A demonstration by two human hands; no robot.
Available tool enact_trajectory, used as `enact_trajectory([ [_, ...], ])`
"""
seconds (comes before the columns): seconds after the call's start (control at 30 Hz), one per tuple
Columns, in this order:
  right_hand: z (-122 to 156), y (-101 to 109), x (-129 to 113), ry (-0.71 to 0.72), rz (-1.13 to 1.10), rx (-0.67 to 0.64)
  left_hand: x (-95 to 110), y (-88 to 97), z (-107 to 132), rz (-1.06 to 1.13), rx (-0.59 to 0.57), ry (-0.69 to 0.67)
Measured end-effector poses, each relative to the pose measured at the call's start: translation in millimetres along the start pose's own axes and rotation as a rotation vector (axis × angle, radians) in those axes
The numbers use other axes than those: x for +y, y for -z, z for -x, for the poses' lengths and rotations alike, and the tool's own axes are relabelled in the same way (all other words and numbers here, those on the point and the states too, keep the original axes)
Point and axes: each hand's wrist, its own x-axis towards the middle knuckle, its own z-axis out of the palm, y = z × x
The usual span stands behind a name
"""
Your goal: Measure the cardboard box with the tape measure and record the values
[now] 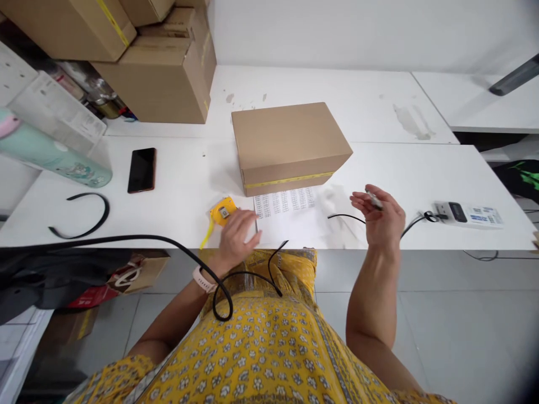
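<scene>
A closed cardboard box with a yellow measuring tape across its front sits mid-table. Below it lies a printed sheet of paper. My left hand rests at the paper's left edge, fingers curled, right beside the yellow tape measure case; whether it grips anything is unclear. My right hand hovers above the table to the right of the sheet, fingers closed on a small pen-like object.
A black phone, a black strap and a mint bottle lie at left. Stacked cardboard boxes stand at the back left. A label device with a cable sits at right. A black cable crosses my lap.
</scene>
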Motion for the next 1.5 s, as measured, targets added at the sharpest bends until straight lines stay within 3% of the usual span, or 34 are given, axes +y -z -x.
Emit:
enact_trajectory([
  [0.13, 47, -17, -16, 0.024, -0.069, -0.201, 28, -33.7, 15, 0.031, -0.302, -0.143],
  [0.23, 74, -48, -2, 0.017, 0.003, -0.294, 36, -45.3, 18, -0.086, -0.493, -0.145],
  [0.3, 81, -71, 13, -0.052, 0.026, -0.336, 38, -46.3, 17, -0.127, -0.548, -0.129],
  [0.47, 74, -109, 38, -0.163, -0.01, -0.524, 40, -43.2, 14, -0.123, -0.526, -0.088],
  [0.57, 66, -117, 46, -0.137, 0.11, -0.483, 42, -43.5, 14, -0.111, -0.511, -0.077],
  [0.67, 63, -118, 52, -0.078, 0.179, -0.424, 42, -44.4, 14, -0.112, -0.506, -0.074],
  [0.87, 65, -116, 54, -0.09, 0.116, -0.504, 43, -45.9, 12, -0.126, -0.507, -0.061],
  [1.03, 68, -118, 52, -0.017, 0.286, -0.426, 43, -48.5, 13, -0.12, -0.501, -0.051],
  [1.2, 67, -120, 55, 0.003, 0.243, -0.46, 43, -49.4, 14, -0.134, -0.484, -0.051],
  [1.5, 72, -122, 52, 0.019, 0.33, -0.371, 43, -50.5, 14, -0.164, -0.465, -0.057],
])
